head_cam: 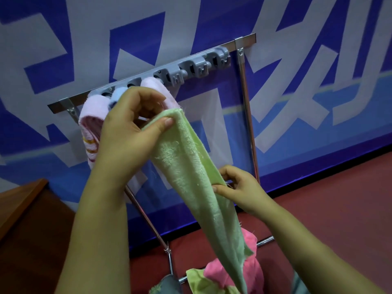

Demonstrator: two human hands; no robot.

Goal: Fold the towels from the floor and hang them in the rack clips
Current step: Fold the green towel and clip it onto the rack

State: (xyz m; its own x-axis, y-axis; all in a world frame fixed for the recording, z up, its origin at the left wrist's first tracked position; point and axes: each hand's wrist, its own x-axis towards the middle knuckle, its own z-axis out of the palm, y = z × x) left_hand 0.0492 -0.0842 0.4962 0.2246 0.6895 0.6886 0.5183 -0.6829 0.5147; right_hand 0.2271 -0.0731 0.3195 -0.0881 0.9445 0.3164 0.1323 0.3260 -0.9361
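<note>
Head camera is looking down at a metal rack (247, 96) standing against a blue and white banner wall (318, 102), and every place below is being given relative to that rack. Across its top bar a grey strip of rack clips (191, 67) is running. Toward the strip's left end, a pink towel (93, 115) with striped trim is hanging from a clip, a small pale blue piece (117, 95) is sitting just beside it, and a second pink fold (157, 90) is showing beside that. The clips to the right of these are holding nothing.

In front of the rack, the left hand (131, 124) is pinching the upper end of a folded green towel (191, 170) between thumb and fingers, its grip closed on the cloth just below the pink towels. The right hand (237, 187) is gripping the same green towel lower down at its right edge, its grip likewise closed on the fabric. The towel is hanging in a long narrow fold between and below the two hands.

At the foot of the rack, on the red floor (328, 198), a heap of loose towels (220, 274) in pink, green and grey is lying. To the left of the rack, a brown wooden surface (25, 209) is showing.
</note>
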